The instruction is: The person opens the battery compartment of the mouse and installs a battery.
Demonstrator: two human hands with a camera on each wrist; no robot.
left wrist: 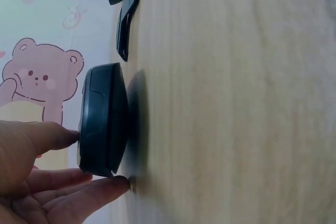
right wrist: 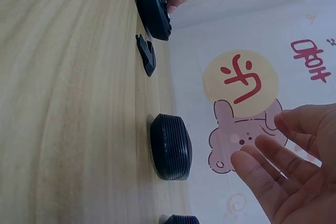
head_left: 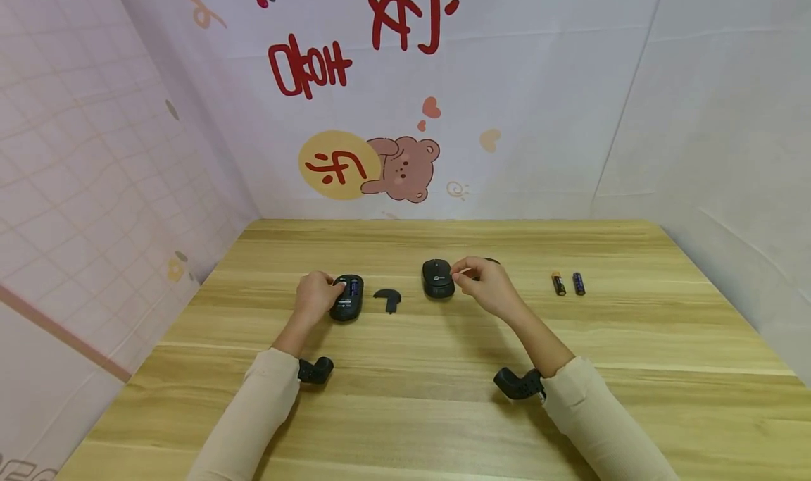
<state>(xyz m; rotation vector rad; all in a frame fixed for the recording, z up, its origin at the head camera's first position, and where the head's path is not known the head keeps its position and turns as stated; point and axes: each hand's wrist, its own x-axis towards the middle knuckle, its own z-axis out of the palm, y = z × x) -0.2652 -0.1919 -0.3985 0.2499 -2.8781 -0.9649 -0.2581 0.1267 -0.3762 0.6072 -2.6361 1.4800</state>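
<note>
My left hand (head_left: pixel 315 294) pinches a black computer mouse (head_left: pixel 345 310) at its left edge, thumb on top and fingers at the side. This mouse lies underside up, and a dark blue battery (head_left: pixel 354 286) shows in its compartment. Just right of it lies a black battery cover (head_left: pixel 388 298) with a tab. A second black mouse (head_left: pixel 437 281) sits top side up. Beside that one hovers my right hand (head_left: pixel 489 287); in the right wrist view its relaxed fingers (right wrist: pixel 262 174) are apart from the mouse (right wrist: pixel 170 148) and hold nothing.
On the right of the wooden table (head_left: pixel 405 410) stand two batteries, one black and orange (head_left: pixel 558 284), one dark blue (head_left: pixel 579 284). Another dark object (head_left: pixel 491 260) is mostly hidden behind my right hand. A printed cloth wall (head_left: pixel 538 101) closes off the back.
</note>
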